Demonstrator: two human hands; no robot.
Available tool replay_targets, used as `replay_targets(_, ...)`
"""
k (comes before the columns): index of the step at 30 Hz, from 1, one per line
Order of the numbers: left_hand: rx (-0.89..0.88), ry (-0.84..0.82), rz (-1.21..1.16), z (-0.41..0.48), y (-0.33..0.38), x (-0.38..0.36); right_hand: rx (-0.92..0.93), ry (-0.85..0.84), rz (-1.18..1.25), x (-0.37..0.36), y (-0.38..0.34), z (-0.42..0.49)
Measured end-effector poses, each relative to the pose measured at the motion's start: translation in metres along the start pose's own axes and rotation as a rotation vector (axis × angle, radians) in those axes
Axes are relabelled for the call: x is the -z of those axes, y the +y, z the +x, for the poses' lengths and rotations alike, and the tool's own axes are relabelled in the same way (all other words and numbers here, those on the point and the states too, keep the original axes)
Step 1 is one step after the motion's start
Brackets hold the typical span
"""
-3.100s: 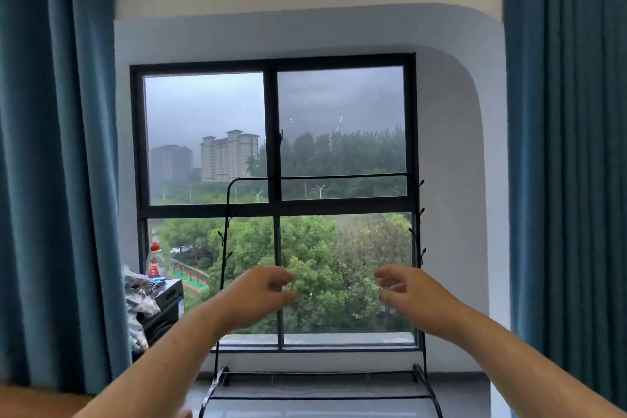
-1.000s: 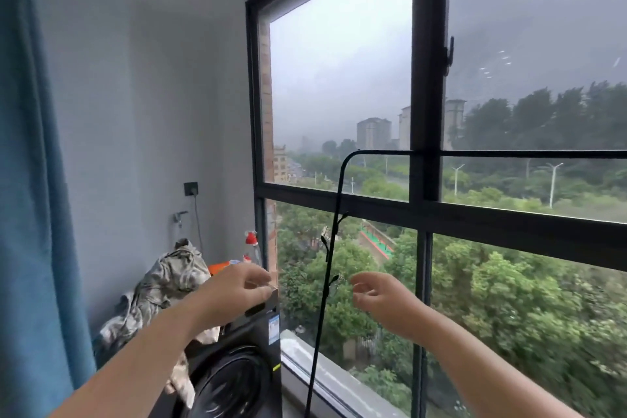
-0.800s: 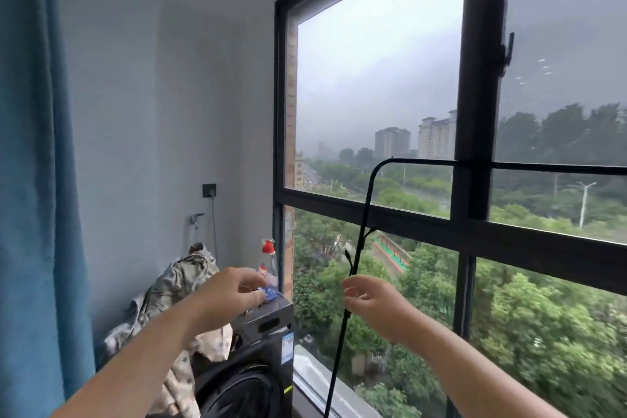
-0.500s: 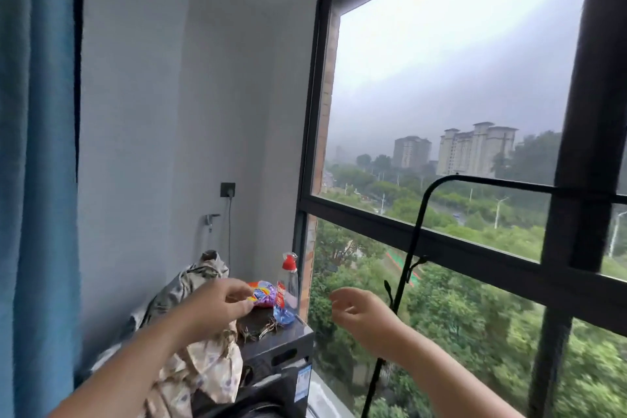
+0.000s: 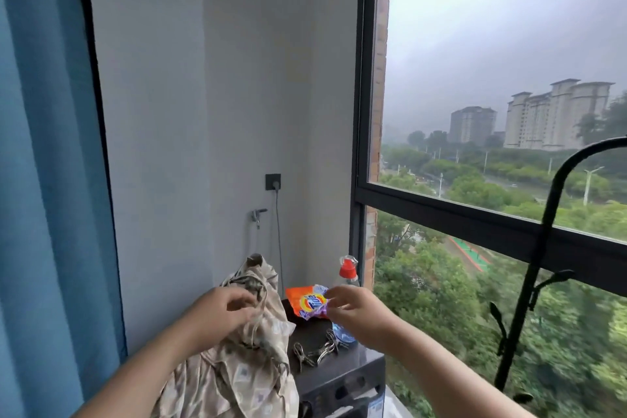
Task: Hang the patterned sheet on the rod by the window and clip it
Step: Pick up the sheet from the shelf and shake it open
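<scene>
Two hands over the washer point(image 5: 342, 383): left hand point(image 5: 222, 314) fingers curl on the sheet point(image 5: 237, 373) heaped there, grip unclear; right hand point(image 5: 358, 310) half-curled, empty, near the clips point(image 5: 315, 351), likely to gather both for the bare rod point(image 5: 551, 193) at right

One sheet point(image 5: 237, 366), one detergent bag point(image 5: 307, 299), one bottle point(image 5: 346, 271), one rod point(image 5: 547, 214).

This is a laundry corner of a high-rise home. A dark washing machine point(image 5: 339, 373) stands against the window point(image 5: 361, 112), its top surface carrying a detergent packet point(image 5: 307, 300), a red-capped bottle point(image 5: 346, 270), metal clips point(image 5: 317, 351) and a crumpled patterned sheet point(image 5: 237, 373). A tap point(image 5: 258, 215) and a socket point(image 5: 273, 181) sit on the wall behind. A blue curtain point(image 5: 51, 180) hangs at the left, a black drying rack point(image 5: 546, 220) stands by the glass, and tower blocks point(image 5: 556, 115) rise over treetops outside.
</scene>
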State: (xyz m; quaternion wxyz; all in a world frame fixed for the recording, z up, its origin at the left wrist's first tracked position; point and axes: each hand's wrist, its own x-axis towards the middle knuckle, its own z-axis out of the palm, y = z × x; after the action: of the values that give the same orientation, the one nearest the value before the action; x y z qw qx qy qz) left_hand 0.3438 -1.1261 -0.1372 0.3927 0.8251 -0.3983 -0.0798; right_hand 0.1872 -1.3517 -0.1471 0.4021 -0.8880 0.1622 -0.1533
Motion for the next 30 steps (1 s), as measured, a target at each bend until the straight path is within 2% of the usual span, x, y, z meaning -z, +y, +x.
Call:
replay_targets(10,0.16,0.083,0.04,0.125,-0.054,-0.003,0.063,-0.11,0.092,-0.012,0.052,0.168)
replay_targets(15,0.249,0.089,0.003,0.157,-0.104,-0.01,0.123,-0.236,0.035,-0.048,0.065,0.217)
replay_targets(21,0.358,0.104,-0.104,0.178,-0.169,-0.018,0.135,-0.265,-0.024,-0.08,0.092,0.258)
replay_targets(26,0.454,0.043,-0.013,0.205,-0.231,-0.036,0.028,-0.334,-0.078,-0.125,0.112,0.293)
replay_targets(28,0.51,0.001,0.056,0.213,-0.266,-0.04,0.023,-0.341,-0.111,-0.142,0.111,0.308)
replay_targets(30,0.541,-0.053,0.005,0.22,-0.302,-0.048,0.051,-0.363,-0.128,-0.16,0.108,0.321)
